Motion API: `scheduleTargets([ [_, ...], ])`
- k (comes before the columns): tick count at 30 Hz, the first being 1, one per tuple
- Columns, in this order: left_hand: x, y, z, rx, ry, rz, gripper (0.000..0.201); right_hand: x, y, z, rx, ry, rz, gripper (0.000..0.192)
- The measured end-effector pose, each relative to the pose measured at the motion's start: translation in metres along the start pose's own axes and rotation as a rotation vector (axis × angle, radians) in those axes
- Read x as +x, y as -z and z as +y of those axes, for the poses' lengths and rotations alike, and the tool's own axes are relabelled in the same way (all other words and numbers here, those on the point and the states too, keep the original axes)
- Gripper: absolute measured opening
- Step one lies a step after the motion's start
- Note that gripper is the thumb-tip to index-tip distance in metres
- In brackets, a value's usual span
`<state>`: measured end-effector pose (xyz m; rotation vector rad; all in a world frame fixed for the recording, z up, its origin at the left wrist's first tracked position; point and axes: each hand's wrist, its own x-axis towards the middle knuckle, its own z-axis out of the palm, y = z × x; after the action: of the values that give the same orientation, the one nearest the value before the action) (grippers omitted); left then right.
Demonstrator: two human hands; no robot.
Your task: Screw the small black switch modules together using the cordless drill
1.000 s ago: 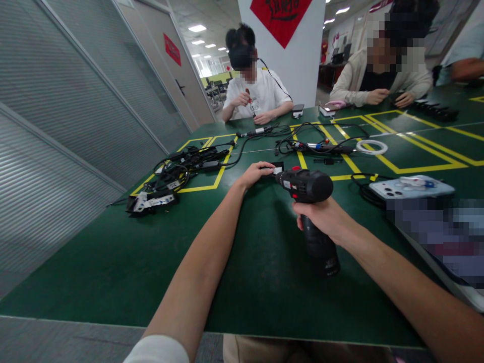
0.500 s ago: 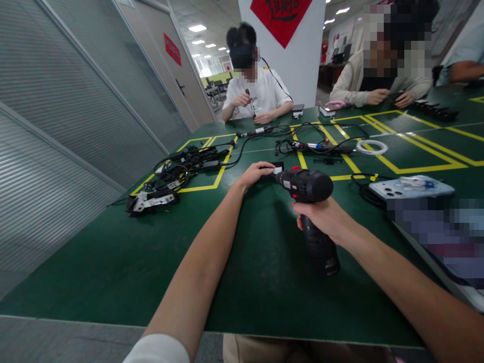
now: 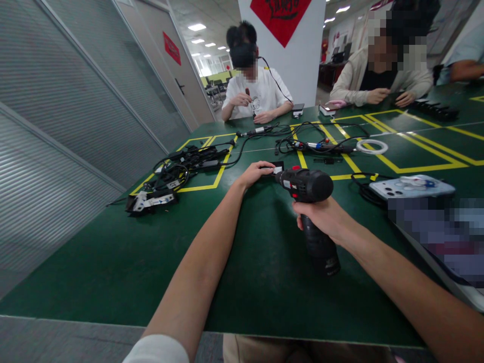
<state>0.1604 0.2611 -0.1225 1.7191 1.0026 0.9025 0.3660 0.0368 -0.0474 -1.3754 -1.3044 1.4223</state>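
Observation:
My right hand (image 3: pixel 324 218) grips the handle of a black cordless drill (image 3: pixel 309 185) with red marks, whose nose points away from me toward a small black block (image 3: pixel 276 167) on the green table (image 3: pixel 113 262). My left hand (image 3: pixel 255 174) rests on the table with its fingers pressed on that block, holding it in front of the drill's nose. The drill's tip is hidden between the block and my fingers.
A tangle of black cables and adapters (image 3: pixel 177 169) lies at the left inside yellow floor-tape lines. More cables (image 3: pixel 313 146) and a white ring (image 3: pixel 372 146) lie further back. A phone (image 3: pixel 411 187) lies at the right. Two other people sit at the far side of the table.

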Motion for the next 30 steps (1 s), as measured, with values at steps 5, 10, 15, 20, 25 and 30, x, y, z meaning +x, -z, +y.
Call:
scheduleTargets([
  [5,-0.0009,-0.0006,0.0021,0.017,0.022,0.006,0.038,0.0000,-0.0003,-0.0009,0.002,0.004,-0.004,0.006],
  [10,-0.0012,-0.0001,0.0019,0.036,0.005,0.007,0.036,-0.0006,-0.0002,-0.0032,-0.002,0.001,0.002,0.007],
  [15,-0.0018,-0.0004,0.0027,0.021,0.007,0.010,0.036,-0.0004,-0.0009,-0.0019,0.006,0.003,0.002,0.007],
  [20,-0.0024,-0.0013,0.0034,0.002,0.022,0.002,0.037,0.0005,-0.0012,0.0004,0.010,0.013,0.007,0.007],
  [25,-0.0027,-0.0013,0.0039,0.012,0.013,0.010,0.036,-0.0011,-0.0009,-0.0017,0.008,0.010,0.002,0.006],
  [30,-0.0031,-0.0011,0.0054,0.026,0.013,0.006,0.037,-0.0017,-0.0016,-0.0048,-0.009,0.002,0.001,0.005],
])
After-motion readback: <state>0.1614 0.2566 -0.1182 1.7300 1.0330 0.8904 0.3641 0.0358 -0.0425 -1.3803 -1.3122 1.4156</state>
